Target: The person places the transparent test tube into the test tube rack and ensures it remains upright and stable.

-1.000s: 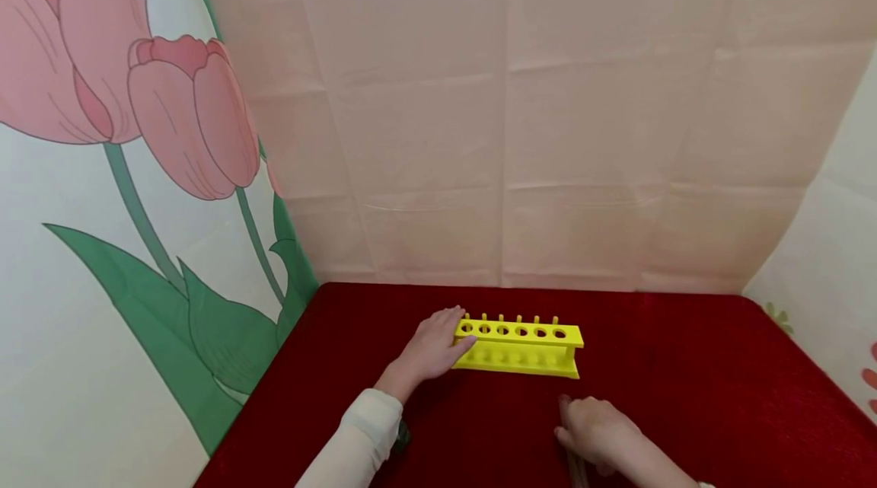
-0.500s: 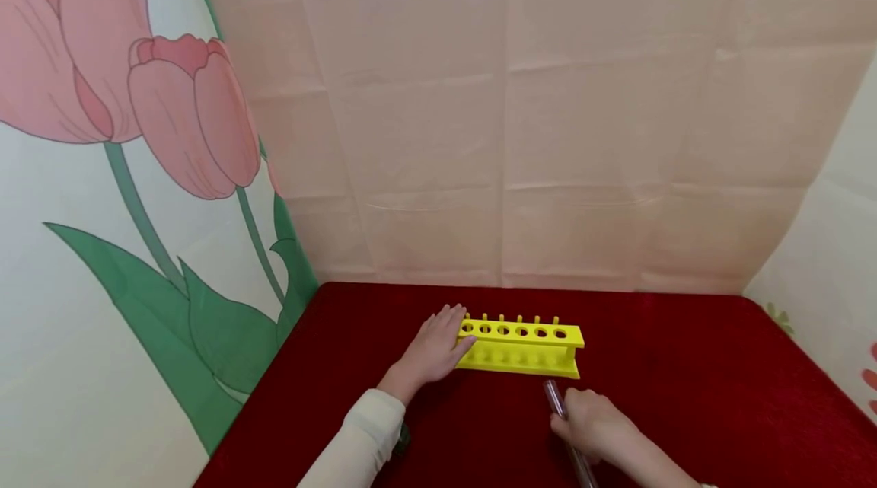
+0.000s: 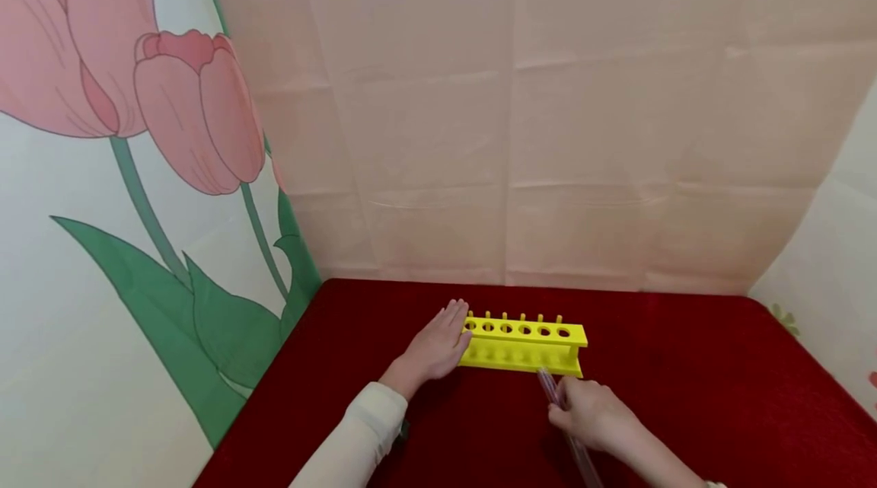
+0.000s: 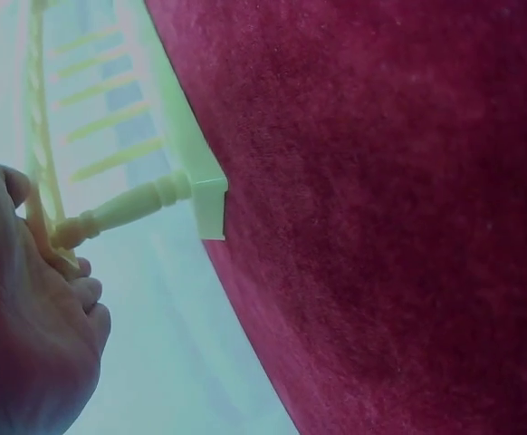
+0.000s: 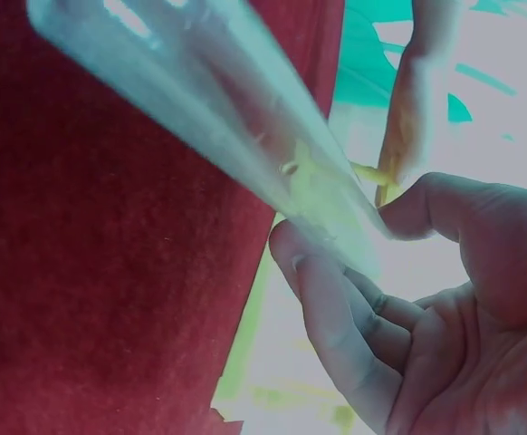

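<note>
A yellow test tube rack [image 3: 527, 355] stands on the red cloth, with a row of round holes in its top plate and a row of pegs behind. My left hand [image 3: 433, 345] holds the rack's left end, the thumb in front. In the left wrist view the thumb and fingertips lie on either side of the top plate [image 4: 39, 136]. My right hand [image 3: 592, 412] pinches a clear test tube [image 5: 200, 100] between thumb and fingers. The tube slants, its far end just in front of the rack's lower edge in the head view. No tubes show in the rack's holes.
Dark red cloth [image 3: 685, 366] covers the table. A plain beige curtain [image 3: 548, 130] hangs behind it, and a tulip-printed sheet [image 3: 199, 115] hangs on the left. A small dark object [image 3: 403, 431] shows beside the left sleeve.
My right hand has brought the test tube up and forward, nearer the rack, and more of the tube shows above the fingers. The left hand stays at the rack's left end.
</note>
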A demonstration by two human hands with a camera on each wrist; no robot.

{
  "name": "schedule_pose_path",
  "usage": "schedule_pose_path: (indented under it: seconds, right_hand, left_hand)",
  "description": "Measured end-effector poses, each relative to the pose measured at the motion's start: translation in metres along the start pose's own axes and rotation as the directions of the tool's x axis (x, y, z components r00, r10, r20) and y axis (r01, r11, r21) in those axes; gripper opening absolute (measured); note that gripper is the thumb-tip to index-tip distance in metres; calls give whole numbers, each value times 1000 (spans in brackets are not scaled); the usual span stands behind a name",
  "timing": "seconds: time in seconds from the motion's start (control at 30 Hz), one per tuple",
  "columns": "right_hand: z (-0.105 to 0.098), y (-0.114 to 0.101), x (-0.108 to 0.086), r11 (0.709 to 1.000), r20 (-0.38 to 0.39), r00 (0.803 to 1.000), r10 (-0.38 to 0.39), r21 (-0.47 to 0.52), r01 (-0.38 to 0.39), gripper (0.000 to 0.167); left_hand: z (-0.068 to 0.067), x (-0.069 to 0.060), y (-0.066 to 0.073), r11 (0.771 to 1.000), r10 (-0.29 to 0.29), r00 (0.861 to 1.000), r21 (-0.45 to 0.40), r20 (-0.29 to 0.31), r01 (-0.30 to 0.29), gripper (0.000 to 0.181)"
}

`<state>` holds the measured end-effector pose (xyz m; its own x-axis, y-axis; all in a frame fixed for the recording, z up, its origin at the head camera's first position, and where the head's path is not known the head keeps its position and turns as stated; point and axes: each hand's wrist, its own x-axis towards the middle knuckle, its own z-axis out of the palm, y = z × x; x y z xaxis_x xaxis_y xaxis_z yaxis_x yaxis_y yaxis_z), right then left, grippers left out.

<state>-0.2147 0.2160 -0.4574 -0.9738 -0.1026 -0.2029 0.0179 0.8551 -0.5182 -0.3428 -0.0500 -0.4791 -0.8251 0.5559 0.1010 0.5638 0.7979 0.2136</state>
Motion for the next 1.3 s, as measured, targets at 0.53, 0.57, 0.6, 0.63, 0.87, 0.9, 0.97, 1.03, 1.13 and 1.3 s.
schedule_pose_path:
  seconds: [0.53, 0.57, 0.6, 0.63, 0.87, 0.9, 0.97, 1.03, 1.13, 1.3]
  right_hand:
    - [-11, -7, -3, 999, -94, 995, -42, -9, 41, 11]
    - [-12, -7, -3, 999, -98, 994, -45, -10, 44, 11]
    - [-12, -8, -3, 999, -102, 994, -48, -12, 47, 11]
    - [-12, -8, -3, 999, -108, 993, -50, -13, 49, 11]
    - [-14, -9, -4, 997, -148, 986, -71, -12, 70, 10]
    - [-15, -10, -4, 997, -150, 986, -71, -8, 71, 10]
    - [-16, -11, -4, 997, -154, 985, -73, -2, 73, 10]
    - [-17, -12, -5, 997, -160, 984, -75, 5, 77, 9]
    - [-20, -14, -5, 997, -169, 983, -75, 10, 78, 9]
    - [-24, -16, -5, 997, -167, 984, -69, 20, 74, 12]
  left_hand:
    - [-2, -1, 0, 1000, 0, 1000, 19, 11, 0, 61]
    - [-2, -1, 1, 1000, -2, 1000, 18, 11, 2, 61]
    - [-2, -1, 1, 1000, -4, 1000, 20, 11, 4, 61]
    - [-2, -2, 1, 1000, -5, 1000, 19, 11, 5, 62]
    - [-4, -2, 3, 1000, -10, 1000, 13, 13, 10, 62]
    - [-4, -2, 3, 1000, -12, 1000, 12, 15, 12, 62]
    - [-5, -2, 4, 1000, -16, 1000, 12, 17, 16, 62]
    - [-4, -2, 4, 1000, -17, 1000, 15, 15, 17, 61]
    - [-3, -2, 4, 1000, -20, 1000, 16, 9, 20, 61]
    - [-2, -2, 3, 1000, -22, 1000, 11, 7, 22, 61]
